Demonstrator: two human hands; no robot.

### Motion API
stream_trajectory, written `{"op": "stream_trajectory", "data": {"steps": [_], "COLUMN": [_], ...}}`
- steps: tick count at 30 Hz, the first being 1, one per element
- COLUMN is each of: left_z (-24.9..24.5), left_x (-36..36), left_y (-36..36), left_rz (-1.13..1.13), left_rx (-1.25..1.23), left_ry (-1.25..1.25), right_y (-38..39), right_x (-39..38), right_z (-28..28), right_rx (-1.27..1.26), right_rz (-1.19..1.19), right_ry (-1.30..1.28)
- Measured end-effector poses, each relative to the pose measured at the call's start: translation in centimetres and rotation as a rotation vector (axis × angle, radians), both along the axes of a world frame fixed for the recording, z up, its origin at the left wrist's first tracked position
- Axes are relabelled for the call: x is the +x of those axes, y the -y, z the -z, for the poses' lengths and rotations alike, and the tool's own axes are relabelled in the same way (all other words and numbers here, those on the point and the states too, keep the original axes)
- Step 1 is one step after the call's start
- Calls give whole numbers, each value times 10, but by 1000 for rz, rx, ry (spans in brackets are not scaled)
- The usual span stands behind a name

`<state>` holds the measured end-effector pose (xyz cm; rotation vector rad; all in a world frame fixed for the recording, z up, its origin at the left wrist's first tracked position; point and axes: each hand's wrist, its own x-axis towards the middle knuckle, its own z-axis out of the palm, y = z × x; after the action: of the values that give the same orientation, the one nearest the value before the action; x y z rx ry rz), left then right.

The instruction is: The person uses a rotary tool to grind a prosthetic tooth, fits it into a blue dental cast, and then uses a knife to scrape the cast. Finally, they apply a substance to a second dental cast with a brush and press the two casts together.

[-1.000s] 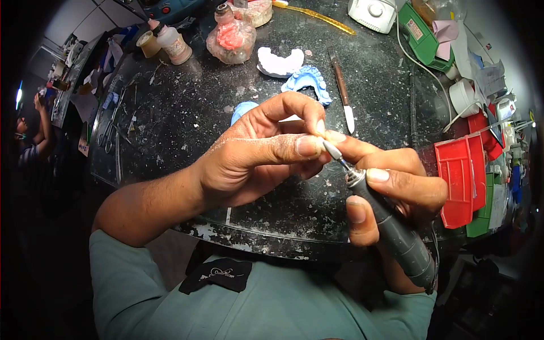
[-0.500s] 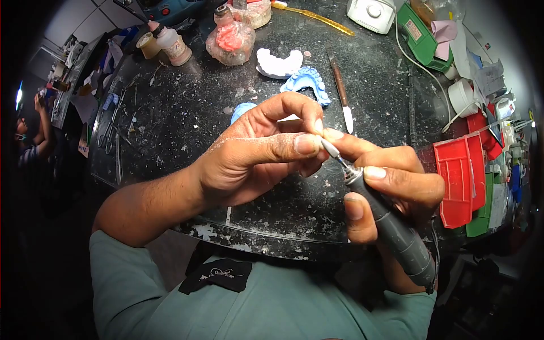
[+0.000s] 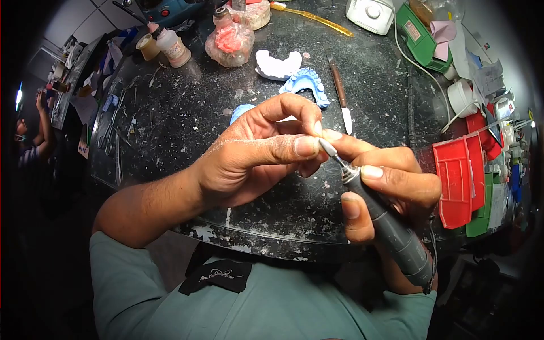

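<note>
My right hand (image 3: 396,178) grips a dark rotary handpiece (image 3: 391,229), its fingers wrapped near the nose. A pale pointed grinding bur (image 3: 328,148) sticks out of the handpiece toward my left fingertips. My left hand (image 3: 260,147) is closed in a pinch, thumb against the fingers; whatever small thing it holds is hidden behind them. Pale dust coats the left thumb and wrist. Beyond the hands lie a blue dental cast (image 3: 306,86) and a white dental cast (image 3: 277,64). Part of another blue piece (image 3: 242,111) shows behind my left hand.
A wooden-handled knife (image 3: 339,90) lies past my right hand. Farther back are a toothbrush (image 3: 314,20), a pink-stained glass burner (image 3: 229,42) and a plastic bottle (image 3: 173,49). Red bins (image 3: 453,184) and a green bin (image 3: 422,37) stand right. Another person (image 3: 39,127) is far left.
My right hand and the handpiece have shifted very slightly left. My left hand keeps the same pinch in nearly the same place.
</note>
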<state>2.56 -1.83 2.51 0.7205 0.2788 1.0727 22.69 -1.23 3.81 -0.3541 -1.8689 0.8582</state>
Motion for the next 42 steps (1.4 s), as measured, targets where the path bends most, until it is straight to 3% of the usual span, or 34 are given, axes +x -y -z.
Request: {"op": "stream_trajectory", "data": {"steps": [11,13,17,20,31,42], "left_z": [-2,-6,-5,-8,-4,-6], "left_x": [-1,1,0,1,2,2], "left_y": [0,0,-5,-6,-3,1], "left_rz": [14,-64,-226,-284,-409,-396], "left_rx": [-22,-46,162,185,95,148], "left_ry": [5,-89,-233,-264,-379,-326], "right_y": [-1,-8,-12,-18,-7,-19], "right_x": [-1,-3,-2,-6,-10,-17], "right_z": [3,6,9,15,12,22], "right_rx": [-35,125,123,166,-77,139], "right_rz": [-7,68,128,140,174,108], "right_ry": [-69,-131,-137,-190,-195,-260]}}
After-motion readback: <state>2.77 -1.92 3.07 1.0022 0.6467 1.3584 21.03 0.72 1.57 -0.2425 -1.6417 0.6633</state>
